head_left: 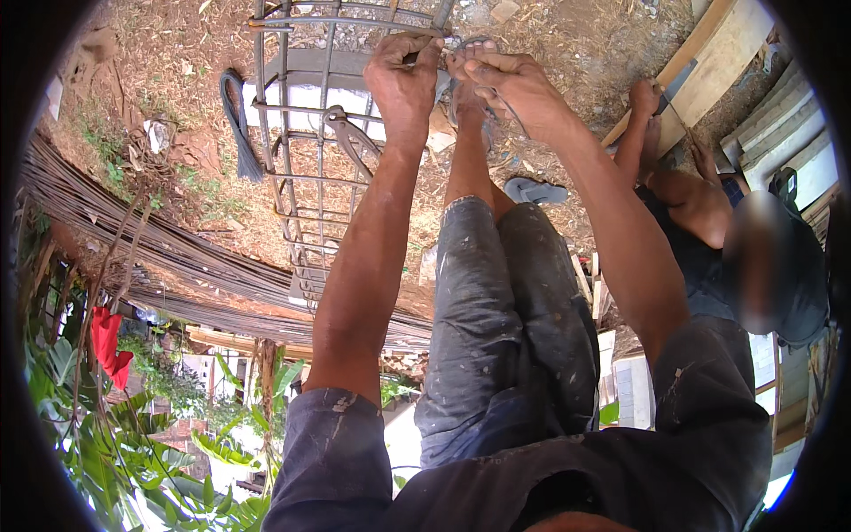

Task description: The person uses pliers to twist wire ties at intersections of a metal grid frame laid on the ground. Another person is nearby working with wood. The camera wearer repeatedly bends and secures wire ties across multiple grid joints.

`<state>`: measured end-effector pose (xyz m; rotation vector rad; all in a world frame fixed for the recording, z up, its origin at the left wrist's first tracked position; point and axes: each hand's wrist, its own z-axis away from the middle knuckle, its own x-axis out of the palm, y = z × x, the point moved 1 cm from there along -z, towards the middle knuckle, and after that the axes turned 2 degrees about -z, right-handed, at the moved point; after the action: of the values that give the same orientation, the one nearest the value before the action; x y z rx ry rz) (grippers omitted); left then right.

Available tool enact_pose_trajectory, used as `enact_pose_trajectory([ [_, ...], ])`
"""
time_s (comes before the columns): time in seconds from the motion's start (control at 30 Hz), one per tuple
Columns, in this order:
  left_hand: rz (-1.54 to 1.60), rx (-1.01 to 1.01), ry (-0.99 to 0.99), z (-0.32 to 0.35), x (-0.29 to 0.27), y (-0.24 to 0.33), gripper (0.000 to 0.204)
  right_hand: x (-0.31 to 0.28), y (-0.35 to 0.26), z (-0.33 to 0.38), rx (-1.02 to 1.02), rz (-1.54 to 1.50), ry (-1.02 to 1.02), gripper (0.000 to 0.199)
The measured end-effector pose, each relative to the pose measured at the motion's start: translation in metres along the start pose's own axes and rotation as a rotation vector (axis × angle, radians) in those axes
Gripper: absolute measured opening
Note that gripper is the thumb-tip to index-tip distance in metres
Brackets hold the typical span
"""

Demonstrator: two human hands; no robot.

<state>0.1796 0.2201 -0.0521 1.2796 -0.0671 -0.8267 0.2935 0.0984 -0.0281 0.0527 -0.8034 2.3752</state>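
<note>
A rebar cage (301,168) of long bars and square stirrups lies on the dirt ahead of my knees. My left hand (403,75) is closed in a fist on the cage's near top bar (355,22). Next to it, my right hand (510,75) pinches a thin tie wire (498,105) that loops down below the fingers. The two hands almost touch. My bare foot (465,97) rests just under them. A pair of pincers (350,137) hangs on the cage below my left hand.
A dark bundle of tie wire (239,120) lies left of the cage. Long rebars (133,235) run across the left. A sandal (536,190) lies by my leg. At the right, another person (700,204) works with a saw on a wooden plank (718,58).
</note>
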Motion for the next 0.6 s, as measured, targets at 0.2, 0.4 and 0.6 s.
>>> enact_pose_trajectory([
  [0.2,-0.591,-0.113,0.433,0.058,-0.045,0.034,0.046,-0.051,0.080,0.033,0.237,-0.935,0.815,0.038],
  [0.4,-0.609,-0.509,0.096,0.089,-0.084,-0.032,0.052,0.023,0.171,0.106,0.406,-0.350,0.512,0.035],
  [0.6,-0.138,-0.504,-0.058,0.087,-0.090,0.077,0.045,0.101,0.043,0.127,-0.267,0.585,0.046,0.066],
])
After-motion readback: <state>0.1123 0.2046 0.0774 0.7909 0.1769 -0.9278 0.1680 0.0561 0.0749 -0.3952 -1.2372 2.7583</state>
